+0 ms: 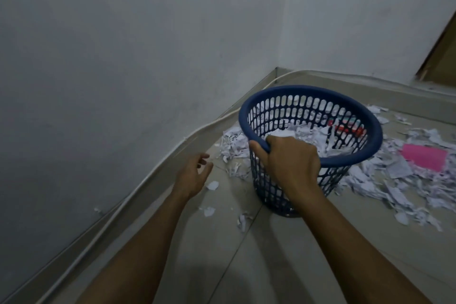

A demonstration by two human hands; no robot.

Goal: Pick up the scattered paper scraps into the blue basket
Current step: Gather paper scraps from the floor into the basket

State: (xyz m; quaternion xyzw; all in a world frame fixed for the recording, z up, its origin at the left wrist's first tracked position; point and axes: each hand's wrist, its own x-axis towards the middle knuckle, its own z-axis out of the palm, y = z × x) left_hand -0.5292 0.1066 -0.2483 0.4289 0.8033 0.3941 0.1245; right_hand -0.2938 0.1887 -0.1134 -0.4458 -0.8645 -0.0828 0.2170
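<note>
The blue basket [350,116], round with slotted walls, stands on the tiled floor near the room's corner and holds a heap of white scraps plus something red. My right hand [288,158] grips its near rim, fingers curled over the edge. White paper scraps [394,187] lie thick on the floor right of the basket, with a smaller pile [233,148] to its left and a few loose pieces [209,211] in front. My left hand [193,173] hovers over the floor left of the basket, fingers loosely curled, holding nothing.
A pink sheet [423,157] lies among the scraps at the right. Grey walls meet in the corner behind the basket, and a white cable [148,177] runs along the skirting. A brown wooden door [441,57] shows at the far right.
</note>
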